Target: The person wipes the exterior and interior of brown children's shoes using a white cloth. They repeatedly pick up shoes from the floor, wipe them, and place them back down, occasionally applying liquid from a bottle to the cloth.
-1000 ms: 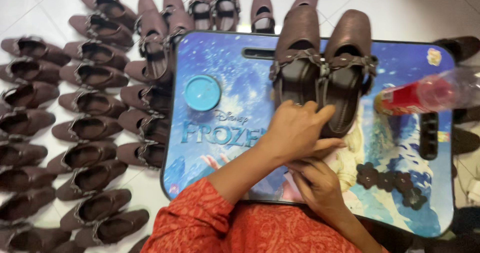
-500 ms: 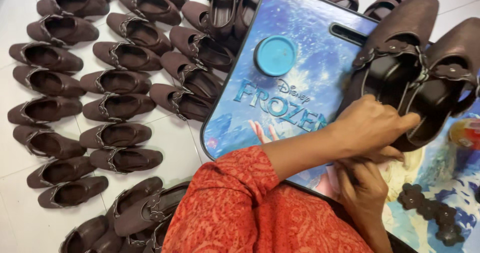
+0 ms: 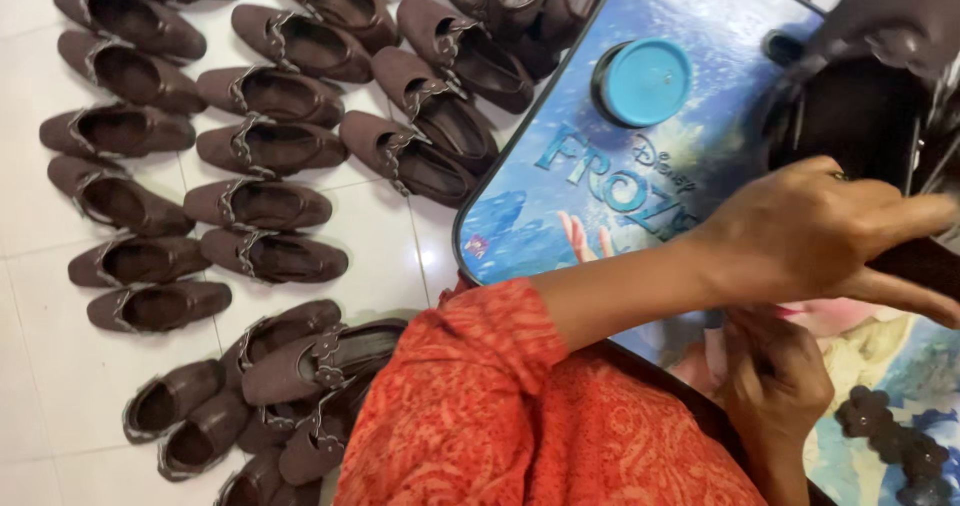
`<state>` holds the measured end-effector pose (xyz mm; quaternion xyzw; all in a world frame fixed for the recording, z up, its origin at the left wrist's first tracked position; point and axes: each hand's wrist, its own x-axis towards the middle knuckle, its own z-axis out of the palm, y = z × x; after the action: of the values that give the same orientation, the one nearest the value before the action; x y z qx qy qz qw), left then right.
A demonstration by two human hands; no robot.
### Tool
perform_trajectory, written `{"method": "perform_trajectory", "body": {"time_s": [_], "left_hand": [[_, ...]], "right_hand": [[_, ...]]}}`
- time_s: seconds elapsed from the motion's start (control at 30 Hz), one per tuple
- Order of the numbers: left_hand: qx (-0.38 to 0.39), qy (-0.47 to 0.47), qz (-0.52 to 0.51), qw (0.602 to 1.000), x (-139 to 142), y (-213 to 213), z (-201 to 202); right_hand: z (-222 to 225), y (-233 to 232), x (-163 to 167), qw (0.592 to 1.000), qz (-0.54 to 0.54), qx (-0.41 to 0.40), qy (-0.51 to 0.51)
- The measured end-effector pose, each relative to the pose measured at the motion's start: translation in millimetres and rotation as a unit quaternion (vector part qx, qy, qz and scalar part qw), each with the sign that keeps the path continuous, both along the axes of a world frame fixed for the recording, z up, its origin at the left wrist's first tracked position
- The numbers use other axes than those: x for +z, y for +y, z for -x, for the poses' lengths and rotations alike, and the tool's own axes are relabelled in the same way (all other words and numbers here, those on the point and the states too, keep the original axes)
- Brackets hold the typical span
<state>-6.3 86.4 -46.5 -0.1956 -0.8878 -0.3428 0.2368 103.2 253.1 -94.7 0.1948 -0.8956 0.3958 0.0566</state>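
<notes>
Our left hand [image 3: 820, 231] lies with fingers extended across the heel end of a dark brown shoe [image 3: 870, 116] on the blue lap table [image 3: 560, 176], pressing rather than gripping. Below it, our right hand [image 3: 775, 381] pinches something small; what, we cannot tell. The shoe looks light and supple with a stiff sole, best held at heel or sole. Rows of brown shoes [image 3: 265, 206] line the white floor [image 3: 50, 386].

floor: white glossy tiles [image 3: 60, 226] | grout lines visible | light: soft, even
</notes>
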Motion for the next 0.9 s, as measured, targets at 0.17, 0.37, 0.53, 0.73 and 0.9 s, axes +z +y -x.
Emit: {"method": "perform_trajectory", "body": {"time_s": [0.17,0.37,0.53,0.73,0.9], "left_hand": [[0.137,0.084,-0.077,0.984,51.2,-104.2,-98.9],[0.417,-0.014,0.092,0.904,76.8,-194.3,-221.7],[0.551,-0.100,-0.010,0.828,32.0,-232.5,-242.8],[0.500,-0.014,-0.057,0.864,-51.6,-264.0,-171.4],[0.512,-0.017,0.062,0.857,-93.1,-254.5,-86.7]], "right_hand": [[-3.7,1.3,-1.3,0.999,0.019,-0.002,-0.034],[-3.2,3.3,-1.7,1.000,-0.019,0.017,-0.005],[-1.5,4.1,-5.2,1.000,-0.019,0.014,-0.003],[-2.5,1.6,-7.3,0.999,-0.037,0.005,0.016],[-5.8,-2.9,-5.1,0.999,-0.033,-0.025,-0.003]]}}
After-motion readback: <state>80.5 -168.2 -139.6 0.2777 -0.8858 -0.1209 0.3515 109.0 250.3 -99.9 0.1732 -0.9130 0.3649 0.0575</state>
